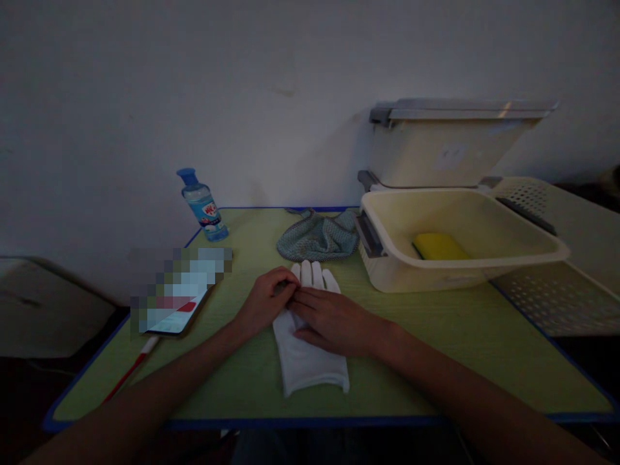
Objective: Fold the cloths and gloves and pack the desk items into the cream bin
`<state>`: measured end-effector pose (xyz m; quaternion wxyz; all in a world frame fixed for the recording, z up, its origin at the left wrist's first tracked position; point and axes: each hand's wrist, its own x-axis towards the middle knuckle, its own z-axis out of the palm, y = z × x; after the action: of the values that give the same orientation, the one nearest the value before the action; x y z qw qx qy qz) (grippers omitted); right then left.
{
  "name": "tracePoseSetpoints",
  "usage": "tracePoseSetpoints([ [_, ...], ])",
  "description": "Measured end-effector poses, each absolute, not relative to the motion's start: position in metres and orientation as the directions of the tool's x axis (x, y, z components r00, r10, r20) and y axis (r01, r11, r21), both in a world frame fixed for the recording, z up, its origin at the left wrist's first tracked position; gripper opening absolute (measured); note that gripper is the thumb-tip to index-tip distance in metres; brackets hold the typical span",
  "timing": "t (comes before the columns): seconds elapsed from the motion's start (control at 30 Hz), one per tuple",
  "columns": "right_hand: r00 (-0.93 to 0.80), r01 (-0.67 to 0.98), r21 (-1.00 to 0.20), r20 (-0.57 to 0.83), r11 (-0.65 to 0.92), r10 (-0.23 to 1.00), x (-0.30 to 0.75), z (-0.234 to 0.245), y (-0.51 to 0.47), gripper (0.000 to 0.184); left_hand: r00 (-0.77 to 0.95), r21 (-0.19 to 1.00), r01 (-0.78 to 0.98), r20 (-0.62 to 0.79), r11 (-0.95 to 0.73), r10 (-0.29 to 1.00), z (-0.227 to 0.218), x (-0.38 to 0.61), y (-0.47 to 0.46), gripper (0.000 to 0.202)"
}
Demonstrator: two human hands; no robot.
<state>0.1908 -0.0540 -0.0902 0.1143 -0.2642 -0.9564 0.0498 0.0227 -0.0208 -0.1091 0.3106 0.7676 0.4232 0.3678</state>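
Observation:
A white glove (314, 371) lies on the table, its fingers pointing toward the wall and its cuff toward me. My left hand (268, 300) is at the glove's left side, with fingers curled in a pinch on that edge; the fingertips are partly hidden. Across the middle of the glove rests my right hand (334, 320), palm down with fingers stretched to the left, their tips touching my left fingers. Just beyond the glove's fingers is a crumpled grey-blue mesh cloth (320, 236).
An open cream storage box (455, 274) stands at the right, lid raised, with a yellow sponge (440, 247) inside. At the left are a blue bottle (206, 210) and a phone (181, 307) with a red-and-white cable (128, 374). The green table (411, 394) has a blue edge.

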Motion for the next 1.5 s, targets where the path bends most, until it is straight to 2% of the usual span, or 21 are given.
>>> tracePoseSetpoints([
  [1.0, -0.843, 0.473, -0.097, 0.241, 0.876, 0.481, 0.1903, -0.0940, -0.0528, 0.033, 0.377, 0.781, 0.430, 0.300, -0.453, 0.876, -0.1112, 0.0220, -0.0205, 0.014],
  [1.27, -0.850, 0.455, -0.103, 0.245, 0.884, 0.466, 0.1907, -0.0953, -0.0523, 0.031, 0.375, 0.788, 0.420, 0.300, -0.449, 0.877, -0.1101, 0.0224, -0.0213, 0.013],
  [1.5, -0.845, 0.437, -0.170, 0.259, 0.883, 0.468, 0.1930, -0.0930, -0.0501, 0.026, 0.371, 0.776, 0.431, 0.311, -0.459, 0.875, -0.1102, 0.0225, -0.0205, 0.013],
])
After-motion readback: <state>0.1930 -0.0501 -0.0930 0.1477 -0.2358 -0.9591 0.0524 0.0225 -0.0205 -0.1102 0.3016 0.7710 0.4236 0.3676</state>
